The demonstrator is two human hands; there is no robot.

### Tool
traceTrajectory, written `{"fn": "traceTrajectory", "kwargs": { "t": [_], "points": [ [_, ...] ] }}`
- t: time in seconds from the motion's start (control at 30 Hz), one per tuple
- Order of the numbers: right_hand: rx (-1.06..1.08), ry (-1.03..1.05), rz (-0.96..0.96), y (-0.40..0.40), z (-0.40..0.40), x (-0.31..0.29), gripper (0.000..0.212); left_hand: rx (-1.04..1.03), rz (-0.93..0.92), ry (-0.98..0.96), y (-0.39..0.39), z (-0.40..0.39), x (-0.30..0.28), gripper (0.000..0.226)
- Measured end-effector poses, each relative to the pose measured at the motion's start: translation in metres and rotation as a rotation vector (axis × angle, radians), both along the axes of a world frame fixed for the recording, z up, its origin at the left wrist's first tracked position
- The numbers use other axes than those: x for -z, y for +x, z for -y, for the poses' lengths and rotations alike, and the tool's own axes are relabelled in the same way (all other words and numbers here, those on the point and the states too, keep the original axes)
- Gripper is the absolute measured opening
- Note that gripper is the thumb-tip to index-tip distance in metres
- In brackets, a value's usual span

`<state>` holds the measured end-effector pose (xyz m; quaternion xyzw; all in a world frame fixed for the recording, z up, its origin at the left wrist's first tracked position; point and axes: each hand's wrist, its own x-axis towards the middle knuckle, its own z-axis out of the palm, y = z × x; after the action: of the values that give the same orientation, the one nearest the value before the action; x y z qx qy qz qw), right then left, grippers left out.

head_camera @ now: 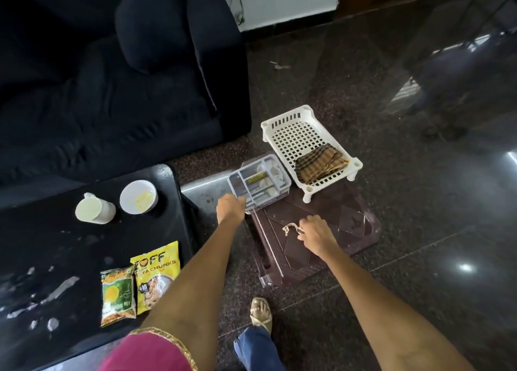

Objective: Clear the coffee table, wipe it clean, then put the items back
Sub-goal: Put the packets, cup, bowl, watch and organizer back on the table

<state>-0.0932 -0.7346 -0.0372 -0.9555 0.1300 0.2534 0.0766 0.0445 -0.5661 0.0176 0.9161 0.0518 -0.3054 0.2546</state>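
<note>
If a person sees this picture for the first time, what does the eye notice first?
The left hand grips a clear compartment box on the floor, beside a white lattice plastic rack holding a checked brown cloth. On the smeared black coffee table lie two yellow-green snack packets.

floor (391,175): dark speckled polished stone, bright light glints | sofa (112,91): dark, upper left, on the floor | wall (279,1): white, top centre, cable hanging
</note>
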Motion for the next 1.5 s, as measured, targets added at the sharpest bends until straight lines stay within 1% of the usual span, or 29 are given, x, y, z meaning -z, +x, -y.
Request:
{"fn": "traceTrajectory", "kwargs": {
  "t": [0.1,0.2,0.23,0.3,0.37,0.43,0.47,0.53,0.57,0.67,0.7,0.87,0.9,1.0,1.1,1.23,1.37,1.5],
  "points": [
    [0.215,0.172,0.044,-0.002,-0.018,-0.006,0.023,-0.009,-0.003,0.013,-0.007,-0.031,-0.008,0.037],
    [0.425,0.343,0.053,0.004,-0.059,-0.023,0.03,-0.089,0.017,0.0,-0.014,-0.083,-0.022,0.039],
    [0.469,0.389,0.056,0.006,-0.077,-0.026,0.024,-0.119,0.011,0.003,-0.018,-0.103,-0.03,0.04],
    [0.558,0.486,0.075,0.008,-0.106,-0.03,0.005,-0.189,0.01,-0.007,-0.025,-0.137,-0.039,0.039],
    [0.597,0.56,0.12,0.015,-0.161,-0.037,0.005,-0.273,0.018,-0.027,-0.037,-0.203,-0.06,0.037],
    [0.669,0.624,0.138,0.016,-0.196,-0.038,0.009,-0.334,0.023,-0.03,-0.051,-0.244,-0.072,0.036],
    [0.651,0.655,0.148,0.018,-0.234,-0.051,0.015,-0.385,0.028,-0.017,-0.061,-0.285,-0.084,0.035],
    [0.612,0.683,0.161,0.016,-0.29,-0.074,0.027,-0.468,0.034,-0.004,-0.08,-0.342,-0.098,0.034],
    [0.581,0.694,0.162,0.015,-0.316,-0.087,0.027,-0.502,0.041,-0.001,-0.089,-0.367,-0.105,0.034],
    [0.49,0.747,0.144,0.024,-0.384,-0.111,0.011,-0.558,0.06,-0.005,-0.106,-0.437,-0.125,0.033],
    [0.458,0.777,0.143,0.027,-0.412,-0.118,0.008,-0.574,0.064,0.005,-0.115,-0.464,-0.131,0.032],
    [0.32,0.86,0.101,0.051,-0.523,-0.139,0.035,-0.646,0.053,0.056,-0.133,-0.567,-0.143,0.03],
    [0.304,0.874,0.098,0.056,-0.544,-0.142,0.035,-0.665,0.044,0.066,-0.134,-0.584,-0.143,0.031],
    [0.228,0.854,0.092,0.064,-0.589,-0.141,0.026,-0.684,0.01,0.084,-0.134,-0.62,-0.134,0.032],
    [0.173,0.83,0.051,0.075,-0.622,-0.134,0.022,-0.674,-0.017,0.1,-0.122,-0.646,-0.124,0.032],
    [0.17,0.797,0.063,0.114,-0.663,-0.114,0.015,-0.637,-0.057,0.1,-0.074,-0.679,-0.104,0.028],
    [0.22,0.782,0.041,0.159,-0.687,-0.099,0.014,-0.618,-0.071,0.112,-0.021,-0.702,-0.092,0.027],
    [0.218,0.77,0.027,0.209,-0.717,-0.087,0.021,-0.649,-0.046,0.124,0.032,-0.733,-0.074,0.027]
  ]
}}
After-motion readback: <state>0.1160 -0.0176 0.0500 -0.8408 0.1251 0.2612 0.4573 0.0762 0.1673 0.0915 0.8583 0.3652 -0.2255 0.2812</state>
